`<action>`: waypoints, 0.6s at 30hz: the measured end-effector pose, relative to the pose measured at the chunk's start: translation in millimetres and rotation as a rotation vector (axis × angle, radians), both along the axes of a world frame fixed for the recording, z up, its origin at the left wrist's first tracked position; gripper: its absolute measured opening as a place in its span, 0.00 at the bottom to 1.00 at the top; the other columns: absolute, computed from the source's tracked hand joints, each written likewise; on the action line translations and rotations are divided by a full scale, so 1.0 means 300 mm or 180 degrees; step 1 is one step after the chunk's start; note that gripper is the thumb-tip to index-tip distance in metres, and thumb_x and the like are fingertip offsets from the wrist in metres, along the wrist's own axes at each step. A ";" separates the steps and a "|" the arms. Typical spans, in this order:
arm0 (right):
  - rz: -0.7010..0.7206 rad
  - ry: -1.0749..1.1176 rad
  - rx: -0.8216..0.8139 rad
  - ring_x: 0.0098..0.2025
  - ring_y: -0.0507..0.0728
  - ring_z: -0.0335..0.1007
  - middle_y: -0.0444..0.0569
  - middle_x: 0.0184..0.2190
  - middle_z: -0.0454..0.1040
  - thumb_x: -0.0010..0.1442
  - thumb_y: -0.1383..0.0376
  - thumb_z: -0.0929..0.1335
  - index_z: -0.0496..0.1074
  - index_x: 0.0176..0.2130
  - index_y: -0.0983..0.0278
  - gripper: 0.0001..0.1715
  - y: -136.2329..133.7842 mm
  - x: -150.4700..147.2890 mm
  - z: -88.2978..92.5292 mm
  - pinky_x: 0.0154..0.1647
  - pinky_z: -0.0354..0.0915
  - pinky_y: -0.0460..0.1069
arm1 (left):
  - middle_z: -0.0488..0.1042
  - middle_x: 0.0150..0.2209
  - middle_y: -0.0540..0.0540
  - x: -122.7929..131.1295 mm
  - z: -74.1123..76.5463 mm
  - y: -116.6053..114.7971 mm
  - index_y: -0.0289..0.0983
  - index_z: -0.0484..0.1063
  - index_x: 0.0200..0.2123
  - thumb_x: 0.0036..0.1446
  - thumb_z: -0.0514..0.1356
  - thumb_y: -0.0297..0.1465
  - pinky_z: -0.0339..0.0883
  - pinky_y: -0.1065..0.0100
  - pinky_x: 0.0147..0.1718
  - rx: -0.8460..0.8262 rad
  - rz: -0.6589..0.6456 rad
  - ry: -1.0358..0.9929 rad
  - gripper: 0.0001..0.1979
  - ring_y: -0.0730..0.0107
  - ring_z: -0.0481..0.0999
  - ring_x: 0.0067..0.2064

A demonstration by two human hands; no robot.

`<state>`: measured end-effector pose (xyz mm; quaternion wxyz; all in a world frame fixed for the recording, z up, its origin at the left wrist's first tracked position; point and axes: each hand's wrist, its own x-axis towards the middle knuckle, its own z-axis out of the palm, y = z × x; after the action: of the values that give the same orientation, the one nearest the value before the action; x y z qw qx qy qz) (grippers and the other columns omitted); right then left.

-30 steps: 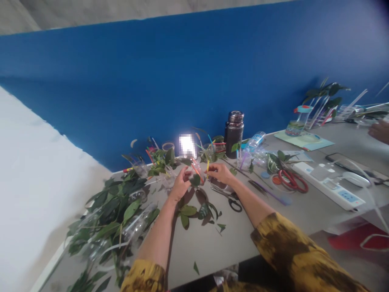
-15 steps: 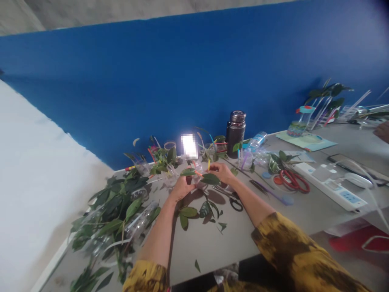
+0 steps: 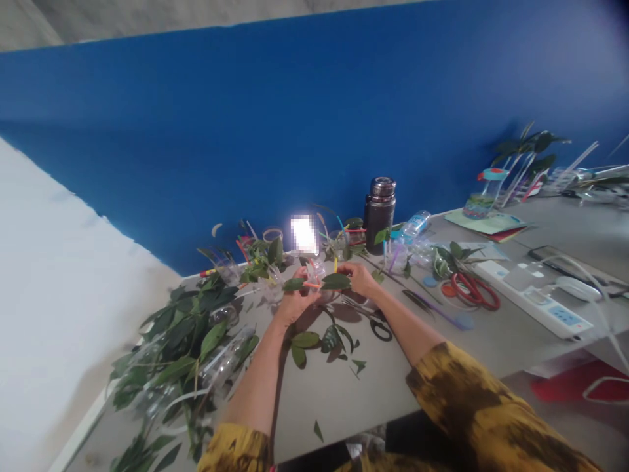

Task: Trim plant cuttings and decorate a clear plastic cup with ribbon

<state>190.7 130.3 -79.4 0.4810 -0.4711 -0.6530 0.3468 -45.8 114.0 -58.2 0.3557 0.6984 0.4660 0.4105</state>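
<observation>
My left hand (image 3: 296, 307) is closed around the near left side of a clear plastic piece (image 3: 317, 270), perhaps a cut bottle; its exact shape is unclear. Across its front lies an orange straw (image 3: 312, 286) between two green leaves, a left leaf (image 3: 293, 284) and a right leaf (image 3: 336, 282). My right hand (image 3: 361, 280) has its fingers bent together just behind the right leaf, beside an upright yellow straw (image 3: 335, 264). What those fingertips pinch is hidden. Dark-handled scissors (image 3: 381, 330) lie below my right wrist, near cut leaves (image 3: 305, 339).
Leafy branches and clear bottles (image 3: 181, 354) crowd the left side. A dark thermos (image 3: 380, 213) stands by the blue wall, near a bright pixelated patch. To the right are red-handled scissors (image 3: 474, 292), a white power strip (image 3: 533, 298) and a lidded bottle (image 3: 482, 193) on papers.
The orange straw and both leaves have turned to lie more level. Both hands stay close together. A hand at the far right edge has gone, and the papers there have shifted.
</observation>
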 end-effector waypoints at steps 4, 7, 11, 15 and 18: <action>0.0035 -0.0006 0.0019 0.35 0.57 0.73 0.46 0.29 0.80 0.47 0.67 0.69 0.79 0.30 0.64 0.08 -0.005 0.001 0.008 0.38 0.66 0.49 | 0.81 0.49 0.42 0.004 0.016 -0.011 0.40 0.74 0.54 0.51 0.68 0.34 0.73 0.53 0.54 -0.0277 -0.0318 -0.0268 0.26 0.57 0.81 0.50; 0.0032 0.0006 0.0002 0.35 0.57 0.73 0.46 0.29 0.80 0.47 0.67 0.69 0.79 0.30 0.65 0.08 -0.004 -0.003 0.004 0.37 0.66 0.48 | 0.80 0.51 0.41 0.010 0.020 -0.014 0.38 0.74 0.54 0.52 0.68 0.36 0.73 0.54 0.55 -0.0319 -0.0459 -0.0392 0.25 0.57 0.80 0.51; 0.0013 0.0021 -0.0010 0.33 0.56 0.71 0.45 0.28 0.78 0.48 0.66 0.70 0.78 0.29 0.65 0.07 0.004 -0.006 -0.002 0.35 0.65 0.47 | 0.79 0.53 0.40 0.014 0.013 -0.010 0.37 0.74 0.54 0.52 0.68 0.38 0.73 0.54 0.55 -0.0306 -0.0483 -0.0412 0.26 0.56 0.79 0.53; -0.0018 0.0021 0.0011 0.30 0.53 0.68 0.43 0.25 0.76 0.49 0.64 0.70 0.77 0.28 0.65 0.06 0.008 -0.005 0.001 0.33 0.62 0.47 | 0.81 0.50 0.39 0.012 0.002 -0.004 0.36 0.75 0.52 0.50 0.70 0.37 0.74 0.51 0.55 -0.0252 -0.0270 -0.0394 0.26 0.54 0.81 0.51; -0.0002 0.0048 0.0010 0.29 0.53 0.68 0.43 0.25 0.76 0.49 0.65 0.70 0.77 0.28 0.65 0.06 0.003 -0.010 0.003 0.34 0.63 0.47 | 0.81 0.48 0.39 0.010 -0.002 -0.001 0.36 0.75 0.52 0.49 0.71 0.37 0.74 0.51 0.54 -0.0240 -0.0242 -0.0425 0.26 0.53 0.81 0.50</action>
<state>187.6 131.3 -78.5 0.4868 -0.4678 -0.6498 0.3492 -42.7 113.6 -58.9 0.4273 0.6728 0.4295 0.4245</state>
